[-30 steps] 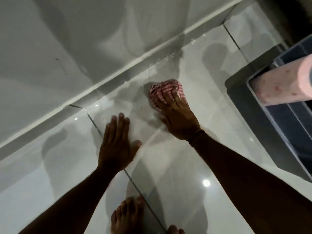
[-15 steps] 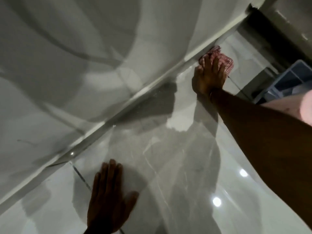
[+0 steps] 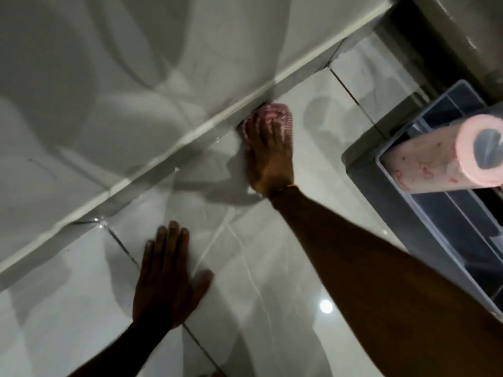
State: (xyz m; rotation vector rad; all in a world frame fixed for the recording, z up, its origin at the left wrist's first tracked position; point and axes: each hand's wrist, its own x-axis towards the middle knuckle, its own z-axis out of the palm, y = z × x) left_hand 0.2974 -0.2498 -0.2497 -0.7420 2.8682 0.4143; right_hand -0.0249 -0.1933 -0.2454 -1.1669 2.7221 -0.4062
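Covered and cropped
The checked cloth (image 3: 275, 113) is largely covered by the right hand (image 3: 268, 156); the pink roll (image 3: 435, 164) and clear box (image 3: 408, 199) are cut by the right edge.

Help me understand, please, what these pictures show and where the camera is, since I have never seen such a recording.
There is no machine here: you see a person's two bare hands. The one camera is worn on the person's head and looks forward and down, so both forearms enter from the bottom edge. The surface is a glossy tiled floor that meets a pale wall running diagonally across the view. The right hand lies with its fingers laid over a red-and-white checked cloth, pressing it onto the floor right at the foot of the wall, which looks like wiping. The left hand rests flat on a tile with nothing under it, probably for support. At the right stands a clear plastic bin with a pink patterned roll lying across it.
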